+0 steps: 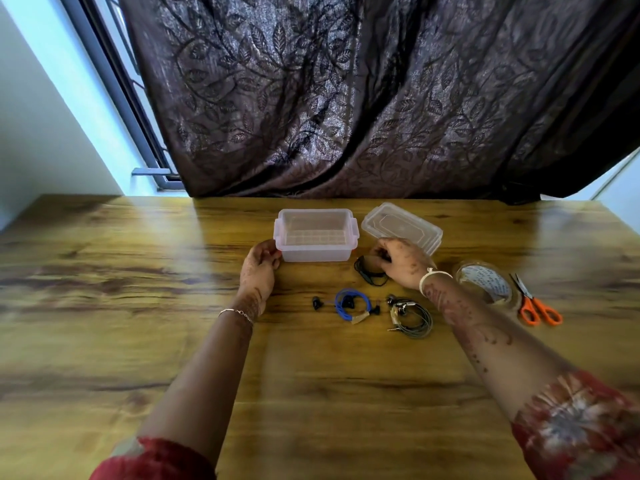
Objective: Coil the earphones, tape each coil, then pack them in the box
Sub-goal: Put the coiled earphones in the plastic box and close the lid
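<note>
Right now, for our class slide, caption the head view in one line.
Left hand holds the open box, right hand grips the black earphones; blue coil and grey coil lie on the table.

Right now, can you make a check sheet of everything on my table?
Surface: wooden table.
Job's things: box open, nothing seen inside; lid beside it; blue earphones and grey earphones coiled; tape roll by the right wrist.
Clutter: orange scissors right of the tape.
Hands: left hand holds the box's end; right hand pinches the black earphones.
Cables: nothing seen besides earphone cords.
Surroundings: dark leafy curtain, window behind.
</note>
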